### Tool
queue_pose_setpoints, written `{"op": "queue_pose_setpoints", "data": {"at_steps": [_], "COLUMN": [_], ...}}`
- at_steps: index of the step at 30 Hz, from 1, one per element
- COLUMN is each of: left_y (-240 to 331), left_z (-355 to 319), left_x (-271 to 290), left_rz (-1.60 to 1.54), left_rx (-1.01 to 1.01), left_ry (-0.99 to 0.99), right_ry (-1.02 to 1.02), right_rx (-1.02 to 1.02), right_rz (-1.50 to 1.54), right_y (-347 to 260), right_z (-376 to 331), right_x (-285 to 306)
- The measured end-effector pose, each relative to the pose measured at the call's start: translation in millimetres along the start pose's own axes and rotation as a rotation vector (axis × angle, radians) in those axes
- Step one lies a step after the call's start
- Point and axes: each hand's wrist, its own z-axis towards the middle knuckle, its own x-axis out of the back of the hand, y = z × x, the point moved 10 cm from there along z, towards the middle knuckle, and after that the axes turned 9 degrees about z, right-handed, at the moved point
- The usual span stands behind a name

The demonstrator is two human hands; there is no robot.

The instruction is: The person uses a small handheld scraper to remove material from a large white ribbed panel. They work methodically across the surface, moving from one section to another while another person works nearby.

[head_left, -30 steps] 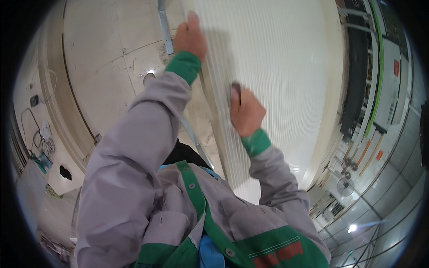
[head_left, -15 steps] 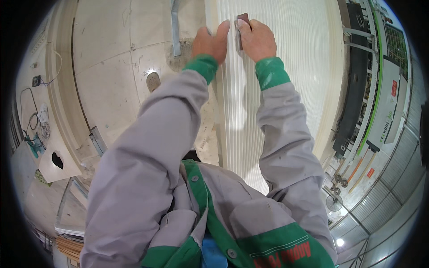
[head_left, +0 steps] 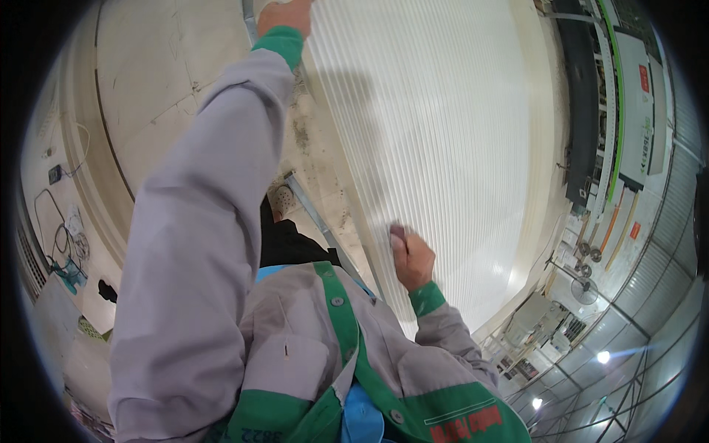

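Observation:
A wide, pale, finely ribbed panel [head_left: 443,133] spreads out in front of me, its ridges running away from my body. My right hand [head_left: 415,262] is closed round a small folded piece of brown sandpaper [head_left: 398,231], low over the near left part of the panel. At the top rim of the picture my left hand [head_left: 286,18] is beside the panel's far left edge. Its fingers are mostly cut off by the picture's edge, so their grip does not show.
Left of the panel lies a stained floor [head_left: 162,66] with a grey metal bar [head_left: 310,205] and a perforated clog [head_left: 281,199] on my foot. A long machine with a green stripe [head_left: 619,96] stands to the right. A floor fan [head_left: 583,289] is behind it.
My right hand has drawn the sandpaper a long way back toward my body along the ridges. The left hand has moved farther away and left, partly out of the picture.

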Motion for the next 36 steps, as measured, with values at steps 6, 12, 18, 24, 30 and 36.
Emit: {"op": "queue_pose_setpoints", "data": {"at_steps": [6,12,18,24,30,36], "left_y": [-21.8,-6.0,-7.6,-14.1,-12.9,-5.1], "left_z": [-4.8,-22.2,-26.9,-36.8,-44.4,-47.5], "left_x": [-4.8,46.9,31.8,24.4,0.9,16.4], "left_rz": [-0.475,-0.404,-0.502,-0.732,-1.112,-1.001], "left_rx": [0.354,0.362,0.425,0.454,0.512,0.453], "left_ry": [-0.154,0.064,-0.1,-0.011,0.003,-0.034], "right_ry": [0.006,0.038,-0.056,0.042,0.085,0.07], "right_rx": [-0.065,0.111,0.061,0.147,0.232,0.205], "right_rz": [-0.097,-0.107,-0.25,-0.217,-0.259,-0.326], "right_y": [26.0,0.4,-12.8,-60.8,-147.7,-230.3], "right_z": [-56.0,13.0,42.4,126.3,314.4,508.9], "right_x": [8.3,-6.1,-17.7,-30.8,-68.9,-110.2]}}
